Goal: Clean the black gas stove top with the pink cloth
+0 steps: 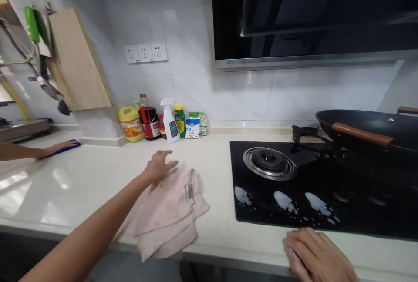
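Nearest the camera, at the lower right, the right hand [318, 253] is laid flat on the front edge of the desk [98, 182]; its fingers [302, 240] are relaxed and slightly curled, and nothing is seen held in them.

From the left: at the far left another person's hand [54, 148] is pressed flat on a blue cloth [70, 145], the palm spread as for wiping. Above it, utensils with green handles [32, 23] are hung on the wall, and a wooden cutting board [76, 62] is leaned upright against the tiles, apparently so that the desk is kept free.

Against the back wall a row of containers is grouped, well clear of the working area: a yellow jug [130, 124], a dark bottle with a red label [149, 123], a white spray bottle [170, 122], a green bottle [179, 119] and a small white packet [192, 127]. Printing is seen on these labels, but it is too small to be read. Three wall sockets [145, 52] are set above them.

At the middle, the left hand [160, 166] is stretched forward onto a pink cloth [170, 212]; the fingers [168, 156] are open and spread wide on its far edge, and no grip is closed. The cloth lies crumpled on the desk, just left of the hob, one corner hanging over the front edge.

To the right, white foam patches [284, 201] are spread along the front of the black glass hob [326, 177], below the burner [269, 162]. A black wok [372, 127] with a wooden handle is rested on the right-hand burner, beneath the dark extractor hood [310, 12].
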The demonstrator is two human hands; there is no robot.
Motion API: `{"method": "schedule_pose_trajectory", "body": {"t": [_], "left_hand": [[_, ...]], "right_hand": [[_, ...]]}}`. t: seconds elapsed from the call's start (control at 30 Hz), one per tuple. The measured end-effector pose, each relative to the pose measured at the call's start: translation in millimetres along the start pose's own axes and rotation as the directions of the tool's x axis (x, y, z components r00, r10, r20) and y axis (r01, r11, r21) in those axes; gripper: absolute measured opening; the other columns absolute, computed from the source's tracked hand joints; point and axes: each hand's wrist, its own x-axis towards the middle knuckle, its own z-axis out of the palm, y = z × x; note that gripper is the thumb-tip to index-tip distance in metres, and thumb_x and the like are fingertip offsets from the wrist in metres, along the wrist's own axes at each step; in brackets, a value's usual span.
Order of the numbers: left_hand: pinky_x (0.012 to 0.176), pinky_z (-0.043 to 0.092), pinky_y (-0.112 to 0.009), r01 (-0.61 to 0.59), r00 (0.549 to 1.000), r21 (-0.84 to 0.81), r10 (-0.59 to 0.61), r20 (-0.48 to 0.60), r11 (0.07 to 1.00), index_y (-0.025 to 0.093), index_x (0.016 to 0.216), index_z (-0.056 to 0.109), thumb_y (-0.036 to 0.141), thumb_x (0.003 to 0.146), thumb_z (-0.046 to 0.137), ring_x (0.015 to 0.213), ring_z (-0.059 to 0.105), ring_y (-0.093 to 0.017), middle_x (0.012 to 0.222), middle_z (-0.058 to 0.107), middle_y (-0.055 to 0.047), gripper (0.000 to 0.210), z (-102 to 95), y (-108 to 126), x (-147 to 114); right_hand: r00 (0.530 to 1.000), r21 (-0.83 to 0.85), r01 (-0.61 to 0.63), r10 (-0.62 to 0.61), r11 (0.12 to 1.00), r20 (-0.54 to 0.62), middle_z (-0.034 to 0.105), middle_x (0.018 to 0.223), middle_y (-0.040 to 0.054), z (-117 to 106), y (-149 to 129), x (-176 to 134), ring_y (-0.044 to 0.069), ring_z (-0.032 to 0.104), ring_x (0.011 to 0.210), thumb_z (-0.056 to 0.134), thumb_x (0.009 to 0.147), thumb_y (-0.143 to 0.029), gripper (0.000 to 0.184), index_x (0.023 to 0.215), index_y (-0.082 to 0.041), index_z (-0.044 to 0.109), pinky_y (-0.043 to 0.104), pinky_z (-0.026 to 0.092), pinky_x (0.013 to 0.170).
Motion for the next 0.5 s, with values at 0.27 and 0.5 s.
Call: {"method": "schedule_pose_trajectory", "body": {"t": [0.27, 0.5], "left_hand": [[0.112, 0.031, -0.066, -0.226, 0.956, 0.112, 0.199, 0.214, 0.968, 0.039, 0.144, 0.056, 0.071, 0.082, 0.059, 0.15, 0.024, -0.043, 0.165, 0.036, -0.005, 0.071, 5.4, 10, -136], [0.108, 0.043, -0.047, -0.172, 0.985, -0.151, 0.168, -0.039, 0.974, 0.026, 0.099, 0.078, 0.049, 0.082, 0.056, 0.122, 0.055, -0.033, 0.119, 0.074, -0.01, 0.036, 10.1, 23, -150]], "right_hand": [[1.0, 0.093, 0.002, 0.0, 0.996, -0.024, 0.067, 0.089, 0.0038, -1, -2, -4, 0.017, 0.061, 0.08, 0.057, 0.091, -0.013, 0.011, 0.093, -0.021, 0.063, 0.032, 0.043, 0.073], [0.995, 0.205, -0.038, 0.056, 0.978, -0.084, 0.067, 0.096, 0.0057, -17, 6, -16, 0.019, 0.062, 0.087, 0.054, 0.092, -0.011, 0.019, 0.103, -0.022, 0.065, 0.034, 0.048, 0.078]]}}
